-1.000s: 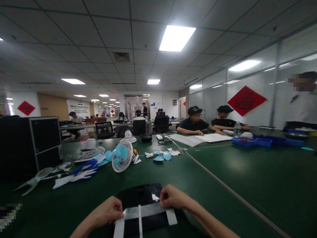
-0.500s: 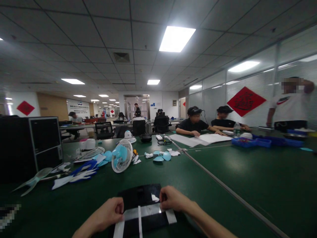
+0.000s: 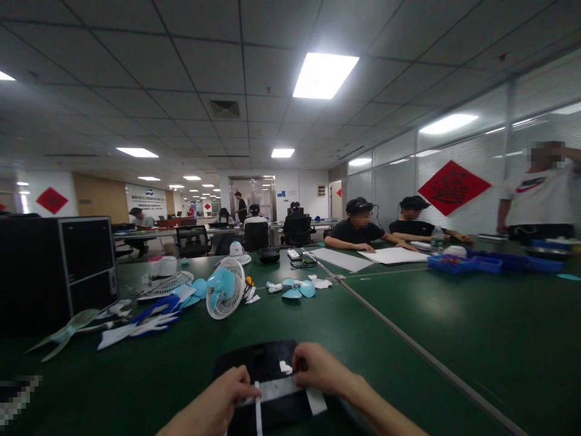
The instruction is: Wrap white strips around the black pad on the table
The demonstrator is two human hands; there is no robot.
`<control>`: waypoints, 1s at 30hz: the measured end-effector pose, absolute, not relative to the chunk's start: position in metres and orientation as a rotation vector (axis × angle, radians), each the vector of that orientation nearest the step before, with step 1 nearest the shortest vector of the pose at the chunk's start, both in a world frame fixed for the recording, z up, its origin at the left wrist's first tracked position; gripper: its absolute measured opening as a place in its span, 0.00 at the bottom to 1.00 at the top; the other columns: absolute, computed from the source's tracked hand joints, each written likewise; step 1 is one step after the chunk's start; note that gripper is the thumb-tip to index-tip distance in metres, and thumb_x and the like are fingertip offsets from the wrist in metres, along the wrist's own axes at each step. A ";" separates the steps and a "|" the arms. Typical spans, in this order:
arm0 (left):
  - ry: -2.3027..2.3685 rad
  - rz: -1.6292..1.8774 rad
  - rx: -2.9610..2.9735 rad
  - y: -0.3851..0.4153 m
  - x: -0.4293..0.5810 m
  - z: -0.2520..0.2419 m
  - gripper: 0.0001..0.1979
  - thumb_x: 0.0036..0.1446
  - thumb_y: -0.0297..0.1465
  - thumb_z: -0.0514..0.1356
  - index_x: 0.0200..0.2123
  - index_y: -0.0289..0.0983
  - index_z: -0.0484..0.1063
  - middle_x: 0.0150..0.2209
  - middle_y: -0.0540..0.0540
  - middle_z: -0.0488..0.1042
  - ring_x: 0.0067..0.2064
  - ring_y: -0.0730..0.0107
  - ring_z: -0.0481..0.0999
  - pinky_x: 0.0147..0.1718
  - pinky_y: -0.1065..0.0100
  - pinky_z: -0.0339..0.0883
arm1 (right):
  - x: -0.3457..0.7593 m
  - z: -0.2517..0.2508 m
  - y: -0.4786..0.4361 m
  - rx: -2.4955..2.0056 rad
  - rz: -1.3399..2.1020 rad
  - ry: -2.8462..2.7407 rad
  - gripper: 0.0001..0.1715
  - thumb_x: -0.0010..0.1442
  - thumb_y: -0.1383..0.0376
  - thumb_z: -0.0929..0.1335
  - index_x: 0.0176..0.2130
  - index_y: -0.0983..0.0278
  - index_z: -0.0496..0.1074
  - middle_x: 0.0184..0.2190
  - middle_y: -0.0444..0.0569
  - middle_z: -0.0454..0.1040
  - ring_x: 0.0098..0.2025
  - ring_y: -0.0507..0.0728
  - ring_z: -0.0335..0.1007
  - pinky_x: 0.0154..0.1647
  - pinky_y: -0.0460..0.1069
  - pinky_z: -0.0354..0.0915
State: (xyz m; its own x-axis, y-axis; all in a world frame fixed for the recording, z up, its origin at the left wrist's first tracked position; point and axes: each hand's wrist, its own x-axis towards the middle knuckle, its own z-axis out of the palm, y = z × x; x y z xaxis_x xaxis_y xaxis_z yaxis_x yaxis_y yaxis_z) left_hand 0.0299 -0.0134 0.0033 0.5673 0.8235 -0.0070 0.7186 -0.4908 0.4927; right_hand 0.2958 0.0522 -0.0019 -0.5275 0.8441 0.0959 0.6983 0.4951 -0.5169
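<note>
A flat black panel [image 3: 254,361] lies on the green table in front of me, crossed by a wide translucent strip of tape [image 3: 276,388]. My right hand [image 3: 320,366] pinches the tape at its right end, near a small crumpled white scrap [image 3: 285,367]. With fingers together, my left hand [image 3: 229,390] bears on the tape's left part, its fingertips by a narrow white strip [image 3: 258,412] running towards me. Another white strip [image 3: 316,401] lies along the panel's right edge. My left hand hides the panel's left side.
Beyond the panel stand a small white fan [image 3: 226,289] and a blue fan blade [image 3: 297,288]. Gloves [image 3: 145,324] lie to the left, before a black computer case [image 3: 88,251]. Blue trays [image 3: 454,263] stand at the right, and co-workers sit across the table. A metal seam [image 3: 408,348] crosses the tabletop.
My left hand has slid right along the tape, from its left end to the narrow white strip. My right hand stays at the right end.
</note>
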 end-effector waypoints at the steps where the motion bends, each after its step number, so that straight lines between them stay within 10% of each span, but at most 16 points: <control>1: 1.233 0.321 2.359 -0.013 0.029 0.003 0.31 0.45 0.17 0.48 0.49 0.49 0.71 0.46 0.49 0.66 0.46 0.66 0.65 0.44 0.66 0.58 | 0.293 -0.001 0.049 -1.204 0.499 -2.424 0.10 0.48 0.69 0.68 0.34 0.64 0.76 0.34 0.47 0.75 0.35 0.54 0.68 0.34 0.46 0.61; 7: 1.191 0.377 2.364 -0.011 0.032 0.000 0.27 0.45 0.18 0.48 0.44 0.45 0.73 0.43 0.49 0.67 0.45 0.67 0.65 0.44 0.68 0.58 | 0.268 -0.006 0.018 -0.666 0.286 -2.679 0.16 0.54 0.72 0.63 0.41 0.63 0.74 0.38 0.47 0.76 0.42 0.54 0.69 0.48 0.47 0.60; 30: 1.232 0.419 2.384 -0.005 0.030 -0.010 0.18 0.50 0.19 0.48 0.35 0.40 0.73 0.41 0.50 0.69 0.43 0.70 0.67 0.41 0.71 0.58 | 0.248 -0.073 0.036 -0.393 -0.278 -2.811 0.17 0.64 0.54 0.60 0.42 0.61 0.71 0.43 0.45 0.75 0.45 0.56 0.66 0.45 0.49 0.60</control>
State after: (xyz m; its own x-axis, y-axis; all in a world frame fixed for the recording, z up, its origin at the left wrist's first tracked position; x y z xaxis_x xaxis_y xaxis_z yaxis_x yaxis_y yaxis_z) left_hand 0.0297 -0.0049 -0.0099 0.5612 0.8246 0.0718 0.6971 -0.5176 0.4962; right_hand 0.2477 0.0355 -0.0727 -0.9212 0.2380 0.3079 0.2937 0.9442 0.1488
